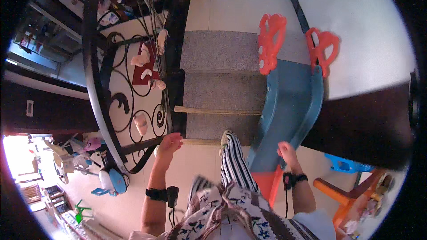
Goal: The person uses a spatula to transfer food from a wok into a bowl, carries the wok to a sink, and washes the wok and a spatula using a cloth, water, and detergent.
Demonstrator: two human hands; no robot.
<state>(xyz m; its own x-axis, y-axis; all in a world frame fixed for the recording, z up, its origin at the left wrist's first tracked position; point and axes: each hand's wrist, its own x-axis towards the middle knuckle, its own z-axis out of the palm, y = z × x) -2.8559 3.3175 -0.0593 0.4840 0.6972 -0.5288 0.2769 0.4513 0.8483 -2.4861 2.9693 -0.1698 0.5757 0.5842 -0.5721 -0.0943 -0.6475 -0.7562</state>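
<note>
My left hand (170,146) hangs beside the lower end of a black wrought-iron stair railing (133,148), fingers loosely bent and holding nothing. Over the edge of a blue children's slide (293,96) is my right hand (287,155), also bare; whether it touches the slide I cannot tell. Grey-carpeted stairs (222,51) rise ahead of me. My leg in striped trousers (235,160) reaches forward, its foot at the lowest step. The slide lies along the right side of the stairs, with red handles (272,45) at its top and a red lower end (263,183).
Several slippers (140,123) lie beyond the railing, some around a red mat (140,73). A blue-and-white ride-on toy (115,181) stands at left. Orange wooden furniture (337,191) and a blue plastic stool (345,164) are at right. A dark panel (363,126) borders the slide.
</note>
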